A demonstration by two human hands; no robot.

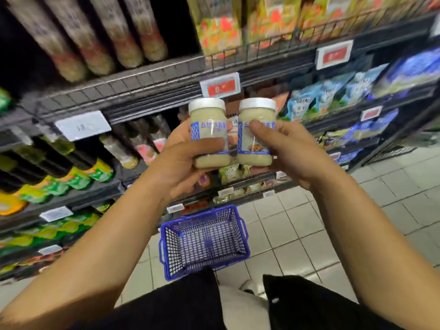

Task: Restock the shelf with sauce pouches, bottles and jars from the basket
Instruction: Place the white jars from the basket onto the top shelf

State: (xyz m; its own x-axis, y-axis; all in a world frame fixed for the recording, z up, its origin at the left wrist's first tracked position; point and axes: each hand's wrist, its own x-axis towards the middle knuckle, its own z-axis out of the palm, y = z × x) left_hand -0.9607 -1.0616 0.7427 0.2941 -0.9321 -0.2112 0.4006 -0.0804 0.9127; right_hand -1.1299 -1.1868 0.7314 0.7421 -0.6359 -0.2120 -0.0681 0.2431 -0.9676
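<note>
Two white-lidded sauce jars, the left jar (pixel 209 134) and the right jar (pixel 256 133), are held upright side by side at 12 o'clock of centre, the left hand (pixel 181 163) wrapped round one and the right hand (pixel 290 151) gripping the other, in front of the dark wire shelf (pixel 147 84). The blue basket (pixel 204 241) on the tiled floor (pixel 309 234) at 6 o'clock looks empty, so this is likely the last carry. Next move needs a free slot on the shelf; none clearly shows through the blur.
</note>
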